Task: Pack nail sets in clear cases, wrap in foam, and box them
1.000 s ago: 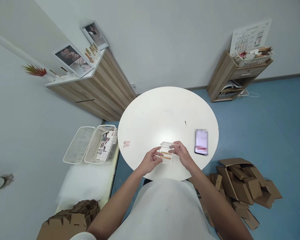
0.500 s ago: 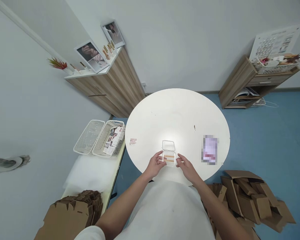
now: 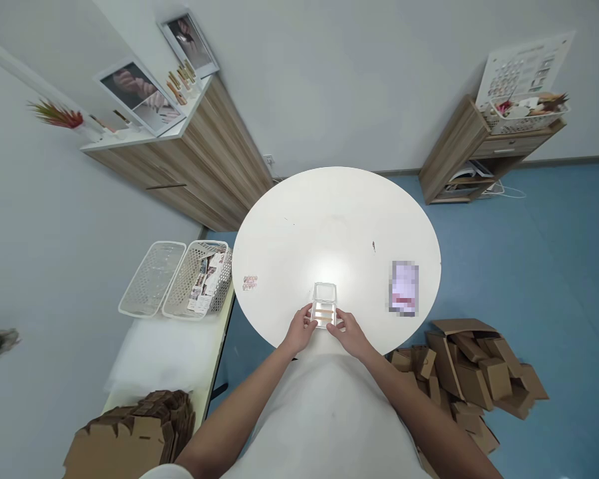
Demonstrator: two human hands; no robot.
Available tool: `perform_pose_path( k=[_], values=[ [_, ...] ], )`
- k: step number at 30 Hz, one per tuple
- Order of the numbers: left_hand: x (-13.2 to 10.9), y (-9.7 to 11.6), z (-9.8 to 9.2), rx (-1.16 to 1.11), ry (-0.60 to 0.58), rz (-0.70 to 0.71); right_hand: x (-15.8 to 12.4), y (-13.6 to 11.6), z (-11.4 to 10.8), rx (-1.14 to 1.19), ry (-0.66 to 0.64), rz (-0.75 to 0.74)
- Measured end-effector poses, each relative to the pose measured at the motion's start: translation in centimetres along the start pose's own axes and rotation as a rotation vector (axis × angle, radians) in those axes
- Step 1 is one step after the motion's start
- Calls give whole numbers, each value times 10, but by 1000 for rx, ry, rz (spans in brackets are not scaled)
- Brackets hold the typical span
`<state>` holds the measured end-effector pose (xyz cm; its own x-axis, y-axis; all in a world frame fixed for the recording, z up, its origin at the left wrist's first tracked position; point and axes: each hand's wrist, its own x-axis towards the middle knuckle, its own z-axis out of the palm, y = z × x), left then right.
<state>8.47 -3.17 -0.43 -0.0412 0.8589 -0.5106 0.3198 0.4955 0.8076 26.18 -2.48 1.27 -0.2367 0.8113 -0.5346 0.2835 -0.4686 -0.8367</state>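
A small clear case [image 3: 324,293] lies with its lid raised near the front edge of the white round table [image 3: 329,199]. Orange-tan strips show inside its lower half. My left hand [image 3: 301,327] grips the case's left side, fingers at its edge. On the right side, my right hand [image 3: 348,330] holds the case with thumb at the front corner. A small patterned sheet [image 3: 250,283] lies at the table's left, and a blurred purple item [image 3: 404,289] lies at the right.
Two white baskets [image 3: 172,303] stand on the side table at left, above flattened cardboard [image 3: 117,442]. Cardboard boxes [image 3: 472,386] lie on the floor at right. A wooden cabinet [image 3: 219,146] and a small shelf unit [image 3: 452,150] stand by the wall.
My right hand has moved in from beside the case and now touches its right side. My left hand stays at the left side. The camera view has shifted.
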Motion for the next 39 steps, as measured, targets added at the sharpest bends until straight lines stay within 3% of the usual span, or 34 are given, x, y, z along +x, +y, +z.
perform_pose_path(
  k=[7, 12, 18, 22, 28, 39],
  values=[
    [9, 2, 2, 84, -7, -92, 9, 14, 9, 11, 36, 43],
    [11, 5, 1, 148, -91, -76, 15, 21, 13, 33, 80, 24],
    [6, -7, 2, 156, -19, -173, 14, 33, 17, 6, 110, 82],
    [8, -4, 7, 103, -80, -105, 20, 30, 20, -7, 76, 72],
    [17, 5, 9, 99, -31, -87, 35, 22, 22, -32, 128, 43],
    [15, -5, 10, 97, -42, -79, 35, 31, 26, -83, 113, 8]
  ],
)
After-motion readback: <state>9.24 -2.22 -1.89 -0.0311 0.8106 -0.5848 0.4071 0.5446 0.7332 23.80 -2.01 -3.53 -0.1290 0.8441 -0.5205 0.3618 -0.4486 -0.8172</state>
